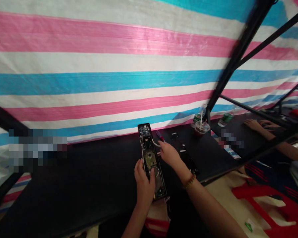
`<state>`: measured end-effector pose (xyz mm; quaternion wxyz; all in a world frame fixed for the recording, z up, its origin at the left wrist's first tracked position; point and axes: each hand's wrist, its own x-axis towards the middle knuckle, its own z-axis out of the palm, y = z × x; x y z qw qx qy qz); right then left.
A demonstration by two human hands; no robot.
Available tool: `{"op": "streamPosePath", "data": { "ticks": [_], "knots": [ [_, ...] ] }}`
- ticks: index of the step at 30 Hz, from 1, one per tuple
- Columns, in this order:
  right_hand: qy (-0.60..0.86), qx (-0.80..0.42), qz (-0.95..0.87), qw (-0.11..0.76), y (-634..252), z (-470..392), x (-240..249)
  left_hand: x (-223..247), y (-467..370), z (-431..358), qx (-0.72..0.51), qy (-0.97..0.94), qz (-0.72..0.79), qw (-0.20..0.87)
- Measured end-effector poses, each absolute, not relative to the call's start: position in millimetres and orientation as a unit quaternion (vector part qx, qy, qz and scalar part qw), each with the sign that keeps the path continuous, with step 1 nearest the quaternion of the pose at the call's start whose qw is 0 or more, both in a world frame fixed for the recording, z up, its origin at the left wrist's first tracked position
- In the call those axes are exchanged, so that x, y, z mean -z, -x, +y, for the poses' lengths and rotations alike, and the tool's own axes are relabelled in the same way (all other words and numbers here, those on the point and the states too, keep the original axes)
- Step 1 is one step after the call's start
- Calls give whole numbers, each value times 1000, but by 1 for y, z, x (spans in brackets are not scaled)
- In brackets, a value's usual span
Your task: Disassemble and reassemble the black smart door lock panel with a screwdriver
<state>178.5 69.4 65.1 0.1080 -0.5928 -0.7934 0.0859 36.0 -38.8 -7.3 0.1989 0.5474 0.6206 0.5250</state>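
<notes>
The left hand [144,183] is gripping a long, narrow black casing with its insides exposed [150,158], thumb lying over the open face, while the right hand [171,154] is pinching a thin white cable [156,143] near its upper right side. The casing is pointing from the near edge of the black table [89,181] toward the far edge; whether it is lying flat I cannot tell. A hard tug could be risking a torn cable joint, and with its lower end sitting by the near edge, a loosened left grip could be letting it slip off. Inside, the casing is holding a dark circuit board [144,129] at its far end and a tan metal plate [151,155] midway. Near the surface's far right corner, a clear plastic cup with a white straw [201,128] is holding a dark drink; a careless elbow could be spilling it toward the flat black parts [187,160] lying nearer.
</notes>
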Motion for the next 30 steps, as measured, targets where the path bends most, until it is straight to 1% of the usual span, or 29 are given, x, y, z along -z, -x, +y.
{"op": "streamPosePath", "data": {
  "ticks": [2, 3, 4, 6, 8, 10, 11, 14, 15, 16, 18, 20, 25, 30],
  "knots": [
    [597, -124, -773, 174, -186, 54, -59, -6, -38, -46, -536, -560, 606, 178],
    [589, -158, -760, 226, -188, 47, -57, -13, -40, -49, -540, -563, 594, 198],
    [571, -200, -744, 283, -189, 39, -57, -18, -44, -51, -541, -559, 581, 241],
    [518, -285, -712, 379, -190, 22, -57, -24, -53, -55, -534, -522, 551, 371],
    [475, -342, -693, 420, -196, 3, -55, -27, -60, -55, -521, -445, 524, 506],
    [478, -338, -693, 421, -212, -17, -46, -30, -61, -54, -526, -349, 494, 598],
    [505, -301, -685, 430, -224, -25, -39, -33, -59, -53, -533, -304, 478, 628],
    [625, -110, -602, 486, -267, -42, -5, -47, -43, -51, -547, -219, 436, 680],
    [655, -71, -581, 478, -281, -44, 7, -53, -35, -50, -542, -212, 428, 692],
    [668, -63, -581, 461, -292, -46, 20, -58, -28, -50, -536, -214, 421, 700],
    [657, -93, -613, 428, -309, -47, 40, -65, -14, -49, -534, -220, 417, 702],
    [643, -132, -628, 418, -317, -47, 53, -67, -2, -48, -548, -217, 415, 693],
    [631, -167, -608, 451, -327, -44, 62, -66, 15, -45, -595, -181, 410, 667],
    [632, -175, -597, 463, -328, -43, 58, -75, 10, -54, -592, -173, 425, 663]
  ]
}}
